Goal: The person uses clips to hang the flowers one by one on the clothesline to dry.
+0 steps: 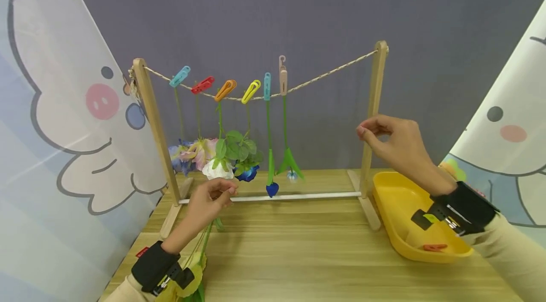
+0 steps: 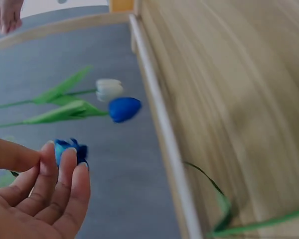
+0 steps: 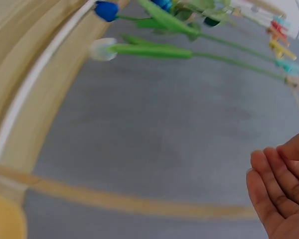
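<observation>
Several artificial flowers hang upside down from a rope line, each held by a clothespin. Rightmost are a white tulip (image 2: 109,90) under a beige clothespin (image 1: 283,81) and a blue tulip (image 1: 272,189) under a light blue clothespin (image 1: 267,86). My left hand (image 1: 212,199) hovers in front of the hanging white rose (image 1: 218,169), thumb and fingertips close together, nothing held. Beside the rack's right post, my right hand (image 1: 392,141) is raised with relaxed, bent fingers and also holds nothing. Further left hang a blue rose (image 1: 246,172) and a pink flower (image 1: 200,152).
The wooden rack's right post (image 1: 374,88) stands near a yellow tray (image 1: 394,226), which has a red clothespin (image 1: 434,247) in it. Yellow flowers (image 1: 194,276) lie on the table beneath my left wrist. A white bar (image 1: 315,196) joins the rack's feet.
</observation>
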Demonstrator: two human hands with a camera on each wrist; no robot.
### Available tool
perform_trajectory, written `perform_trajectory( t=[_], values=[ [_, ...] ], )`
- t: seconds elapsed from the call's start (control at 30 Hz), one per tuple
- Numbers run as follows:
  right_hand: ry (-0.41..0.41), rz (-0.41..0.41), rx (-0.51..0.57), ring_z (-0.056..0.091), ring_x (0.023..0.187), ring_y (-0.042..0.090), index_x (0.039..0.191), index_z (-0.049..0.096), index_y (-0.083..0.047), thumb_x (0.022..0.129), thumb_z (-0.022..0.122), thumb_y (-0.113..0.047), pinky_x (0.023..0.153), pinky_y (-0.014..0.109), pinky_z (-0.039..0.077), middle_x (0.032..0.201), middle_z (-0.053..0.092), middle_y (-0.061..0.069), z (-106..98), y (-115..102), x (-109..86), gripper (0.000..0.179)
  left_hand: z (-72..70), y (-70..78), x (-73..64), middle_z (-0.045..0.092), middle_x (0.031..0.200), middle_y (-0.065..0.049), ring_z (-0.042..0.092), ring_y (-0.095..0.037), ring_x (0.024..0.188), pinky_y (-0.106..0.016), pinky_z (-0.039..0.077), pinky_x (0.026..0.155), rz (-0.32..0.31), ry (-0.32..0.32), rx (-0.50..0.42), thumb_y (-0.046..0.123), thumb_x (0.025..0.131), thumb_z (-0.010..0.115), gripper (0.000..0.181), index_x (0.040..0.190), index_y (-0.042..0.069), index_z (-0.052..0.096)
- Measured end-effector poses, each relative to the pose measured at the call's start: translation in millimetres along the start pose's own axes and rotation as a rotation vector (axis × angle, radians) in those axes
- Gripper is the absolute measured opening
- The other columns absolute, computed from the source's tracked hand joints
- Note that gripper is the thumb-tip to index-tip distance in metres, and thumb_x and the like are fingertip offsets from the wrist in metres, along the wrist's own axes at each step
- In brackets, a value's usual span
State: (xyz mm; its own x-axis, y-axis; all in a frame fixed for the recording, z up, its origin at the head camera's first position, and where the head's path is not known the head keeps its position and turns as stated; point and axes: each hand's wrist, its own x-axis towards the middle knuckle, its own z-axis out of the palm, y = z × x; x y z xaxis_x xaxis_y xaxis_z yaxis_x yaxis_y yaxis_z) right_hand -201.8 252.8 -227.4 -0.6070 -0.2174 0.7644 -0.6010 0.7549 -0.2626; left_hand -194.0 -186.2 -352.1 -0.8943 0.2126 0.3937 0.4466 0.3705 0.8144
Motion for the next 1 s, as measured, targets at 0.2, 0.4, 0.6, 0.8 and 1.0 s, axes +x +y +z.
perform_trajectory(
  t=[0.2, 0.4, 0.6, 0.8, 1.0],
  values=[
    [-0.036, 0.015, -0.081, 0.072, 0.07, 0.015, 0.096, 0.078, -0.013, 0.092, 0.076, -0.008, 0.064, 0.011, 0.044, 0.084, 0.076, -0.003, -5, 25, -36.6, 0.007, -11.4, -23.7, -11.3, 0.074, 0.089, -0.006, 0.067, -0.012, 0.067, -0.028, 0.055, 0.057, -0.061, 0.038, 0.13, 0.009, 0.101, 0.068, 0.007, 0.103, 0.009, 0.075],
    [-0.191, 0.068, -0.138, 0.067, 0.064, 0.011, 0.091, 0.077, -0.009, 0.089, 0.079, -0.007, 0.056, 0.019, 0.052, 0.079, 0.073, -0.005, -4, 48, -77.5, 0.004, -18.2, -39.0, -22.4, 0.074, 0.092, -0.006, 0.068, -0.023, 0.071, -0.029, 0.051, 0.055, -0.238, 0.006, 0.226, 0.007, 0.1, 0.067, 0.009, 0.102, 0.008, 0.076],
    [-0.331, 0.105, -0.165, 0.061, 0.061, 0.006, 0.09, 0.074, -0.005, 0.083, 0.081, 0.0, 0.054, 0.024, 0.053, 0.074, 0.068, -0.006, -4, 74, -101.4, 0.01, -26.0, -54.9, -29.5, 0.073, 0.092, -0.004, 0.068, -0.017, 0.075, -0.031, 0.054, 0.062, -0.26, -0.008, 0.375, 0.007, 0.096, 0.071, 0.008, 0.102, 0.004, 0.075],
    [-0.548, 0.263, -0.2, 0.054, 0.063, 0.005, 0.084, 0.074, -0.008, 0.087, 0.077, -0.006, 0.056, 0.025, 0.049, 0.074, 0.067, -0.007, -8, 93, -127.9, 0.005, -29.2, -69.9, -35.2, 0.072, 0.094, -0.005, 0.07, -0.025, 0.084, -0.039, 0.057, 0.069, -0.314, -0.081, 0.395, 0.008, 0.095, 0.071, 0.014, 0.105, 0.0, 0.074],
    [-0.664, 0.346, -0.201, 0.047, 0.055, 0.006, 0.069, 0.068, -0.014, 0.088, 0.08, -0.015, 0.051, 0.024, 0.042, 0.063, 0.057, -0.01, -12, 107, -159.8, 0.022, -29.0, -76.7, -36.8, 0.069, 0.09, -0.006, 0.066, -0.022, 0.082, -0.039, 0.055, 0.07, -0.353, -0.128, 0.398, 0.013, 0.093, 0.075, 0.017, 0.101, 0.0, 0.071]
  ],
)
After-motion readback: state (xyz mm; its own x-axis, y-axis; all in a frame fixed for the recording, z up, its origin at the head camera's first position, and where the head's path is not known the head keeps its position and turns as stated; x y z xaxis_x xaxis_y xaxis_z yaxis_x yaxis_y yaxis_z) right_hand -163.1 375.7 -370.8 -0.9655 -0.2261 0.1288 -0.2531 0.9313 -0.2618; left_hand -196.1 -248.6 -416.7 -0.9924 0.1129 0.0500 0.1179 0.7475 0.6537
